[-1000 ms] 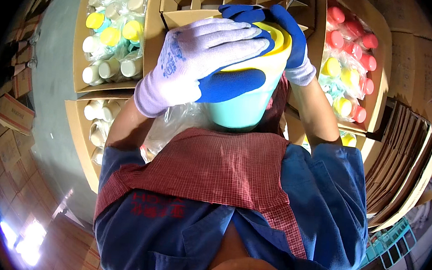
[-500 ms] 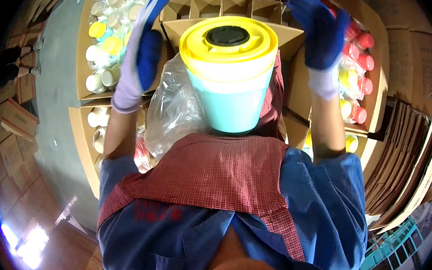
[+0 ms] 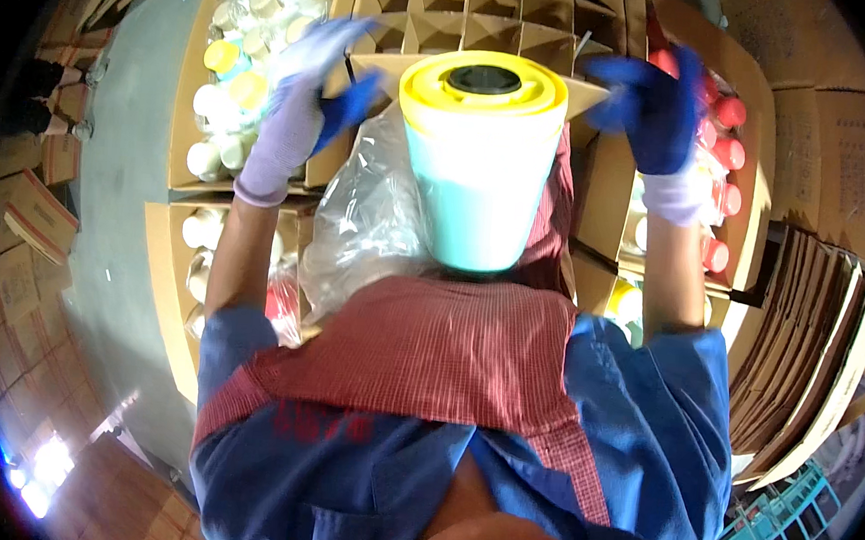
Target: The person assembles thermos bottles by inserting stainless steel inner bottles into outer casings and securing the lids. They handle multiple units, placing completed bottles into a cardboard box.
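A pale turquoise tub (image 3: 483, 193) with a yellow lid (image 3: 421, 79) and a black round cap (image 3: 485, 79) stands upright in front of my apron, touched by neither hand. My left hand (image 3: 314, 101), in a blue-and-lilac glove, hangs to its left with the thumb apart from the fingers. To the right of the tub, my right hand (image 3: 654, 110) reaches inward above a carton flap with its fingers stretched out; motion blurs both hands. Beyond the tub lies a carton with cardboard dividers (image 3: 466, 30). Clear plastic film (image 3: 361, 215) bunches up left of the tub.
At the left, a carton (image 3: 191, 103) holds white- and yellow-capped bottles. Another, at the right, has red-capped bottles (image 3: 727, 153). Flattened cardboard (image 3: 799, 336) is stacked on the far right, above a turquoise crate (image 3: 771, 524). Grey floor (image 3: 123, 248) runs along the left.
My left hand has shifted right and its thumb has spread away from the fingers. My right hand has dropped slightly, its fingers now pointing inward. The tub appears slightly further right in the view.
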Demonstrator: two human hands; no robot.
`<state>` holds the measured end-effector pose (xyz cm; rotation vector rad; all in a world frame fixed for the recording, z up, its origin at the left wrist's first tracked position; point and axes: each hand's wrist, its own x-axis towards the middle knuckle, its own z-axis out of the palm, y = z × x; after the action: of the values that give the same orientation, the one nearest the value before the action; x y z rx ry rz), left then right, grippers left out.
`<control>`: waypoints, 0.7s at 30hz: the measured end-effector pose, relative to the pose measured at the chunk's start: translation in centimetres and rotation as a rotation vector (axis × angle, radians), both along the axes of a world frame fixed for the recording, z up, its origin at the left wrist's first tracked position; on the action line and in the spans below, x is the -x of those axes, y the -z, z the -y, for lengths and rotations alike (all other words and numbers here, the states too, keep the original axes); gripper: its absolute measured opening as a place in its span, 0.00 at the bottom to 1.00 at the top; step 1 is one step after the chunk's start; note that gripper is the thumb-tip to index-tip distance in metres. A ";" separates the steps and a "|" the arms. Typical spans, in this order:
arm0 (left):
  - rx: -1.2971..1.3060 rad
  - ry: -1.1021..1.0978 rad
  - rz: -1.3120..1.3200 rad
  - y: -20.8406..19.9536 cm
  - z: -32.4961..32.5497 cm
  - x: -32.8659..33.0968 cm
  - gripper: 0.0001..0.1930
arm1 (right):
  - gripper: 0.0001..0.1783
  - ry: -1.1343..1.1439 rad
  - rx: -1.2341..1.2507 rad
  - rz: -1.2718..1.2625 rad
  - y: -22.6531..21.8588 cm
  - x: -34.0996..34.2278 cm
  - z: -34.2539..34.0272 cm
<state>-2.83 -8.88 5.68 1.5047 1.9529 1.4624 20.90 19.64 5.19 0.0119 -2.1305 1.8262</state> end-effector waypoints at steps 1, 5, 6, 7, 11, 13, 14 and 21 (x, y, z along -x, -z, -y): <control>0.044 -0.087 0.166 -0.1 -0.2 -0.5 0.25 | 0.20 -0.108 0.089 -0.119 -0.2 0.5 -1.2; -0.028 0.141 -0.608 -5.3 -4.4 -8.5 0.25 | 0.21 0.127 -0.136 -0.118 -0.7 2.9 4.6; 0.053 0.152 -0.588 -5.6 -3.9 -7.8 0.25 | 0.24 0.116 -0.097 -0.035 -1.0 2.3 5.3; 0.093 0.025 -0.435 -3.6 -2.3 -5.6 0.24 | 0.26 0.142 -0.161 -0.027 -1.0 1.8 4.9; 0.025 -0.074 -0.141 -2.7 -2.4 -5.8 0.20 | 0.32 0.206 -0.182 -0.081 -0.2 1.4 3.9; 0.004 0.168 -0.485 -5.2 -3.9 -9.2 0.18 | 0.27 0.166 0.189 -0.036 -1.0 2.6 6.2; -0.024 0.128 -0.390 -4.6 -3.2 -9.0 0.17 | 0.24 0.214 0.148 0.039 -2.0 2.1 7.4; -0.249 0.167 -0.346 -3.2 -3.8 -9.3 0.24 | 0.27 0.211 0.266 -0.032 -0.5 3.0 6.0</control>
<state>6.44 -5.08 8.86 2.0979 1.8135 1.4962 17.90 13.62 5.68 -0.2365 -1.7769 1.9489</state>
